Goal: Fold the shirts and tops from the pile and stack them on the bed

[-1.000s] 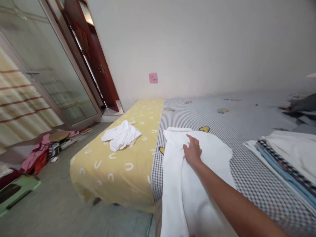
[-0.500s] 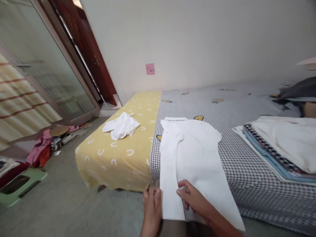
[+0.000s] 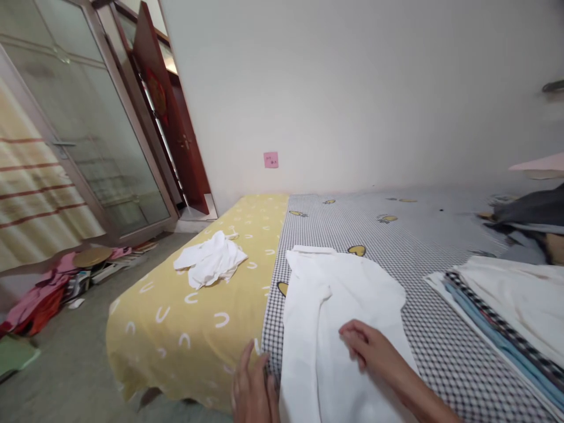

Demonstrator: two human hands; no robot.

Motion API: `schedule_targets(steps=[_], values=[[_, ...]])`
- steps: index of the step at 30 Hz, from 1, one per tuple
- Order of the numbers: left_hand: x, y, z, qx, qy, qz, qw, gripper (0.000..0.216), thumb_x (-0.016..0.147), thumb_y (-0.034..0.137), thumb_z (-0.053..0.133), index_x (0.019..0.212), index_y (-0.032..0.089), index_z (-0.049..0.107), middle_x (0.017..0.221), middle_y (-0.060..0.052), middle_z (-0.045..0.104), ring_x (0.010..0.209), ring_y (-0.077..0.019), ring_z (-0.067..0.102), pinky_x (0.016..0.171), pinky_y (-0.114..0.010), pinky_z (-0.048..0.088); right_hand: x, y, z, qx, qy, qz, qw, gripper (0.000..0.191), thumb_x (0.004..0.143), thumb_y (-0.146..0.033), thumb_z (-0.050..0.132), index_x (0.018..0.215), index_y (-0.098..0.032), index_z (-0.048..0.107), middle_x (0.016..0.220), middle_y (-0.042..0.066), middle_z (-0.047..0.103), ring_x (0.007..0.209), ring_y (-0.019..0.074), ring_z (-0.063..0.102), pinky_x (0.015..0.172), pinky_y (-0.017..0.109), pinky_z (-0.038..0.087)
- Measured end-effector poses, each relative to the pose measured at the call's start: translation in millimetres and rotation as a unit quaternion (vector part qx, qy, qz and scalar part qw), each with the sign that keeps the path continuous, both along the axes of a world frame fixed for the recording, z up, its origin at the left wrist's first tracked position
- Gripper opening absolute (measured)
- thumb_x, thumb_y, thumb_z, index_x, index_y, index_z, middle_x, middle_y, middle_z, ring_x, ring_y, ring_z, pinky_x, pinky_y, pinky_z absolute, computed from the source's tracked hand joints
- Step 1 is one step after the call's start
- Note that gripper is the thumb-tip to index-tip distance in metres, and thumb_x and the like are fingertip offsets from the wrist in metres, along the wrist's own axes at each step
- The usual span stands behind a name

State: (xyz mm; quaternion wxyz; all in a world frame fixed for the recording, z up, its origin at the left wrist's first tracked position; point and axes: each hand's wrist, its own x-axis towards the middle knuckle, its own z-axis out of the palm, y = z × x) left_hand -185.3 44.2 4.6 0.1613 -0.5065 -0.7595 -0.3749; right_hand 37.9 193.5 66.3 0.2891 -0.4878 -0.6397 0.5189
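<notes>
A white shirt [image 3: 352, 294] lies flat on the checked bedspread, one side folded inward with its sleeve [image 3: 304, 358] running lengthwise along the left. Its lower end drops out of the picture. My left hand [image 3: 254, 390] is beside the shirt's left edge, at the bed's front, with fingers spread and nothing in them. Over the body of the shirt is my right hand [image 3: 372, 349], its fingers curled together with no cloth visible between them. I cannot tell whether it touches the fabric.
A crumpled white garment [image 3: 214, 258] lies on the yellow bedspread [image 3: 198, 329] to the left. On the right sits a stack of folded clothes [image 3: 506, 311], with dark items [image 3: 529, 208] behind it. Clothing and other things [image 3: 57, 282] lie on the floor at left.
My view has tilted up. My right hand has moved off the folded sleeve's edge, up and right over the shirt's body. My left hand has shifted left, away from the shirt's edge.
</notes>
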Motion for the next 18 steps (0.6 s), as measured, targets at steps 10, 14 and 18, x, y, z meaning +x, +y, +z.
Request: schedule_targets(steps=[10,14,18], values=[[4,214,44.4,-0.182,0.152,-0.163,0.958,0.044,0.093,0.007,0.039,0.131,0.013,0.059,0.148,-0.01,0.054,0.143,-0.0235,0.042,0.12,-0.051,0.036,-77,171,42.6,0.212,-0.136,-0.124,0.96,0.036,0.084,-0.027,0.043,0.115,-0.02,0.06,0.125,0.011,0.061,0.105,0.0204,0.063,0.094,0.035,0.047],[-5,223,16.5,-0.206,0.135,-0.179,0.953,0.05,0.095,0.011,0.038,0.143,0.019,0.049,0.153,-0.008,0.048,0.145,-0.0222,0.039,0.12,-0.052,0.034,-109,198,38.6,0.213,-0.223,-0.08,0.948,0.048,0.086,-0.04,0.056,0.132,-0.027,0.054,0.137,0.011,0.057,0.123,0.0277,0.055,0.098,0.044,0.042],[-6,217,8.4,-0.197,0.133,-0.187,0.953,0.067,0.093,0.008,0.035,0.155,0.031,0.026,0.16,-0.004,0.038,0.149,-0.0212,0.032,0.12,-0.056,0.031,-125,207,27.0,0.184,-0.298,-0.072,0.934,0.041,0.08,-0.046,0.065,0.115,-0.025,0.063,0.119,0.011,0.067,0.114,0.0316,0.06,0.094,0.046,0.041]])
